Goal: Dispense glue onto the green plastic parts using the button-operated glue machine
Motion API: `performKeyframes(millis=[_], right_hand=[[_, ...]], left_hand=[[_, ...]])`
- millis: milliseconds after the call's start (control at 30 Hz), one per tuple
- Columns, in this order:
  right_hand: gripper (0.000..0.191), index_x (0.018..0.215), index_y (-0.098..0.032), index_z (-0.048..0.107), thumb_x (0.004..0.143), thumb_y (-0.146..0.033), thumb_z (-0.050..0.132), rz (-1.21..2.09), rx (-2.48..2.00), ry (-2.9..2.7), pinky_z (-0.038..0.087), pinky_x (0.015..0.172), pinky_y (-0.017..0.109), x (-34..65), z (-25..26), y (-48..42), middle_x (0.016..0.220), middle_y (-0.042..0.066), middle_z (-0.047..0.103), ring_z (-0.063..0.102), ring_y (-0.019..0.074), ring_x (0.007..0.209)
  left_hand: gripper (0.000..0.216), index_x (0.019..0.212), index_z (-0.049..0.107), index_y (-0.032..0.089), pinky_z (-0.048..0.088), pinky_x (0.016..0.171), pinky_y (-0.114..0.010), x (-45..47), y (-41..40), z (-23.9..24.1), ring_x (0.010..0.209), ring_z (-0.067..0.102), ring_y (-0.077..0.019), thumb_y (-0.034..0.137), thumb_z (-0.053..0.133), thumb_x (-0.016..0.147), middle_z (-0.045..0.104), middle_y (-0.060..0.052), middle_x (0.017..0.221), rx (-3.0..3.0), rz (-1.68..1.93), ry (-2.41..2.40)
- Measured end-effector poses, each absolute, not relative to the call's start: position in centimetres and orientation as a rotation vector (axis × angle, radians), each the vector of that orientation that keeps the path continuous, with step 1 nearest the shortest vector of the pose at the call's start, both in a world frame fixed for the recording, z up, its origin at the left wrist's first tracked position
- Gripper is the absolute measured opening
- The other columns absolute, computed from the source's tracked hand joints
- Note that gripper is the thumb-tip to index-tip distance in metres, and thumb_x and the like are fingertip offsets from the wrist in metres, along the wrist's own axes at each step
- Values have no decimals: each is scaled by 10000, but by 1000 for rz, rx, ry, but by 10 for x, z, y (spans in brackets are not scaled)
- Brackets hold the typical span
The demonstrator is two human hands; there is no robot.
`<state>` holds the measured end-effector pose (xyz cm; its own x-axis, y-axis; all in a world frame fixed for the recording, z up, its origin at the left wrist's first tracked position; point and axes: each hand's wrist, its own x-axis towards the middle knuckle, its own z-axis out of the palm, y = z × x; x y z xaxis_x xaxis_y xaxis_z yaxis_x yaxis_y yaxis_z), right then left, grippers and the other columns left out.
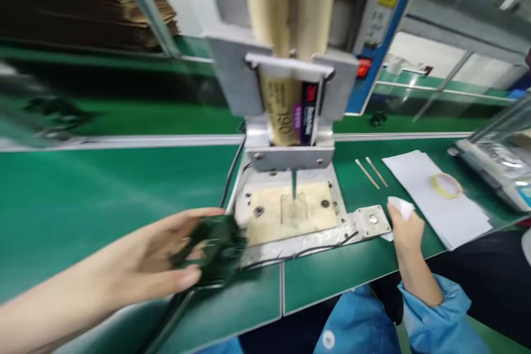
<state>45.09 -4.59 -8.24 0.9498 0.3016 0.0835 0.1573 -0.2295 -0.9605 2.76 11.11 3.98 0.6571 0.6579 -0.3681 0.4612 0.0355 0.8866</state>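
My left hand point(153, 260) grips a dark, glossy moulded part point(218, 251) between thumb and fingers, left of the machine's base; motion blurs it, so its exact kind is unclear. A dark cable point(176, 307) hangs below that part. My right hand point(409, 230) is closed around a crumpled white wipe point(401, 207), beside a small metal plate with a round button point(373, 219). Between my hands stands a glue dispensing machine point(290, 157) holding a labelled twin cartridge point(286, 113). Its thin nozzle point(294, 184) points down at a cream base plate point(265, 227).
Two cotton swabs point(372, 172) lie right of the machine, near white paper sheets point(448, 227) bearing a yellow tape roll point(446, 185). A clear-sided box point(493, 168) stands far right. A blue control box point(381, 33) and a green shelf point(166, 116) are behind.
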Motion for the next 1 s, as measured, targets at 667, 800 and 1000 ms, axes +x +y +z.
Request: performKeyframes(millis=[667, 800, 1000], right_hand=[[489, 936, -84, 730, 579, -407, 816, 179, -1684, -289, 535, 850, 446, 447, -79, -47, 933, 125, 713, 658, 342, 941], [493, 933, -75, 731, 572, -400, 814, 152, -1663, -301, 537, 843, 431, 446, -78, -46, 925, 126, 713, 661, 332, 927], [511, 953, -76, 728, 581, -418, 807, 132, -1685, -322, 524, 860, 442, 447, -77, -47, 942, 130, 712, 655, 336, 943]], left_hand=[[719, 1157, 459, 176, 483, 828, -364, 147, 122, 12, 831, 558, -176, 436, 853, 615, 551, -34, 891, 1517, 387, 820], [714, 1214, 396, 186, 491, 808, -398, 146, 121, 2, 849, 557, -210, 523, 749, 693, 529, -75, 972, 1819, 426, 830], [920, 1363, 376, 201, 360, 1042, -551, 137, 119, 7, 1238, 376, -372, 726, 660, 663, 393, -154, 1361, 2199, 349, 979]])
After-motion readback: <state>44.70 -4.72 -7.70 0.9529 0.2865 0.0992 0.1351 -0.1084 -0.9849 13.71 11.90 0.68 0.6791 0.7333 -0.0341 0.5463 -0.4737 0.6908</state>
